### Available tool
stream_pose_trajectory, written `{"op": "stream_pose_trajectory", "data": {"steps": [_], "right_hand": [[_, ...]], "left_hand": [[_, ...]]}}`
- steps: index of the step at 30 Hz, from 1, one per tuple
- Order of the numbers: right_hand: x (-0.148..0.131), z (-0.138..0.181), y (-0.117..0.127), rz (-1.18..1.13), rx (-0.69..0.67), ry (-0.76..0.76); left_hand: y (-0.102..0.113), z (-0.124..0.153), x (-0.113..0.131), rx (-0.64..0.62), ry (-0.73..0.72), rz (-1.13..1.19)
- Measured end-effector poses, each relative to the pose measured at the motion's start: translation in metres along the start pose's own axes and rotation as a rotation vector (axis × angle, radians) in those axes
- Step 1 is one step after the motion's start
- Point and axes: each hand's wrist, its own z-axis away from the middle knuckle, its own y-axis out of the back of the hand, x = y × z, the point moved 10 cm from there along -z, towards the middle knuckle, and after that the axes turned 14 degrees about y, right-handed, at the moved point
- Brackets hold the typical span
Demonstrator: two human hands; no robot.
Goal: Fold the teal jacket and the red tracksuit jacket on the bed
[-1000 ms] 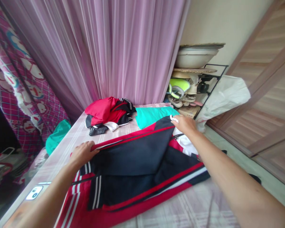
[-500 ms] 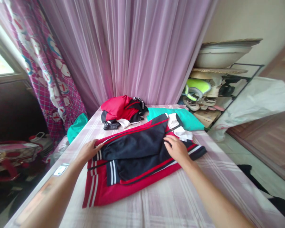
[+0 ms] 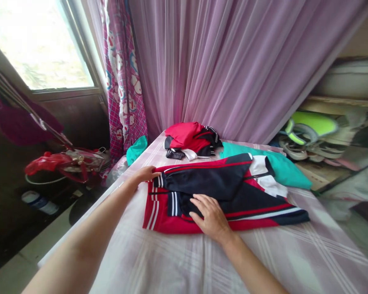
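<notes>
A dark navy and red track jacket with white stripes lies flat on the bed, its sleeves folded in across the front and its white collar part to the right. At its far left corner, my left hand has its fingers closed at the hem beside a striped cuff. My right hand rests on the nearer sleeve, fingers spread and holding nothing. Behind the jacket sits a crumpled heap of red and black clothing. A flat teal cloth item lies beyond the collar.
Checked bedding covers the bed. Purple curtains hang at the back. On the right, a shelf holds shoes and a lime-green item. To the left stand a window and a red object.
The view has turned left. My right hand has moved from near the collar leftward to the nearer sleeve's cuff end. My left hand stays at the hem corner, its fingers now closer together.
</notes>
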Motion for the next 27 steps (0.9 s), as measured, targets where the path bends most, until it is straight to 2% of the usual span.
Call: {"op": "stream_pose_trajectory", "data": {"steps": [4, 7, 16, 22, 27], "right_hand": [[-0.054, -0.023, -0.026, -0.122, -0.087, 0.147], [-0.077, -0.032, -0.042, -0.156, -0.152, 0.197], [-0.106, -0.041, -0.044, -0.040, -0.154, 0.262], [-0.119, -0.056, -0.053, 0.060, -0.206, 0.199], [-0.115, -0.059, -0.048, 0.085, -0.112, 0.130]], "left_hand": [[-0.002, -0.009, -0.005, -0.031, 0.022, 0.019], [-0.002, -0.016, -0.007, -0.035, 0.031, 0.026], [-0.003, -0.023, -0.017, -0.130, 0.009, 0.073], [0.003, -0.025, -0.015, -0.148, 0.011, 0.067], [0.008, -0.021, -0.003, -0.198, -0.016, 0.057]]}}
